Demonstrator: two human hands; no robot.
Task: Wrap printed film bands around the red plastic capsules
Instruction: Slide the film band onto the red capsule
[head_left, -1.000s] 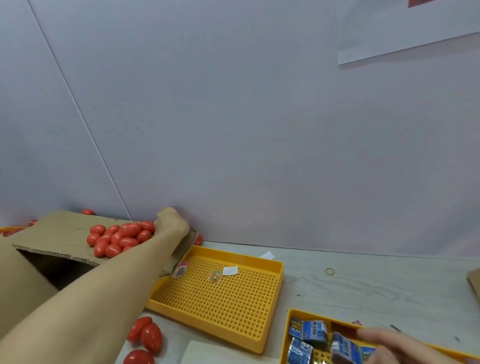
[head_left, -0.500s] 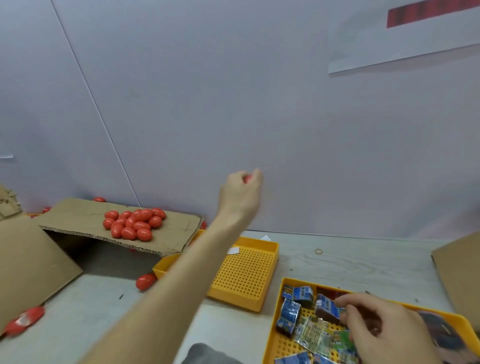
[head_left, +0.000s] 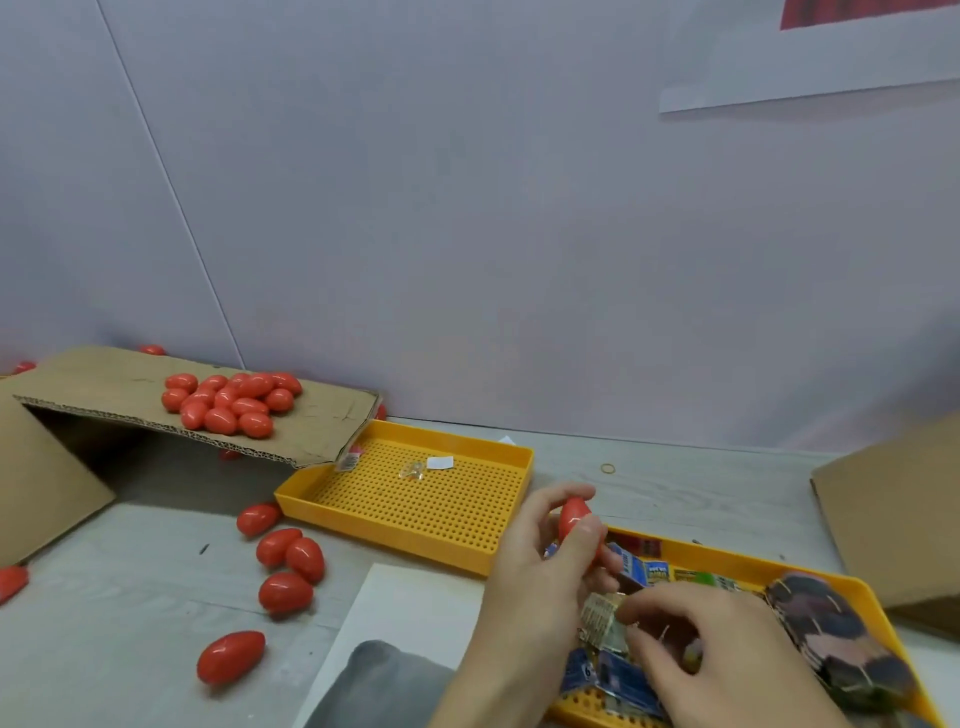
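Observation:
My left hand (head_left: 540, 566) grips a red capsule (head_left: 573, 514) between thumb and fingers, just above the near yellow tray (head_left: 737, 564). My right hand (head_left: 711, 644) pinches a printed film band (head_left: 600, 618) over that tray, close below the capsule. More printed bands (head_left: 641, 566) lie loose in the tray. A heap of red capsules (head_left: 234, 402) sits on a cardboard flap (head_left: 104, 382) at the left, and several loose capsules (head_left: 285, 556) lie on the table.
A second, perforated yellow tray (head_left: 415, 504) holds small scraps behind my hands. Cardboard pieces stand at the far left (head_left: 41, 483) and far right (head_left: 893, 514). A white sheet (head_left: 400, 608) lies at the front. A rubber band (head_left: 608, 468) is near the wall.
My left hand took a capsule from the cardboard heap and carried it right and down to the near tray. My right hand picked a film band out of the tray.

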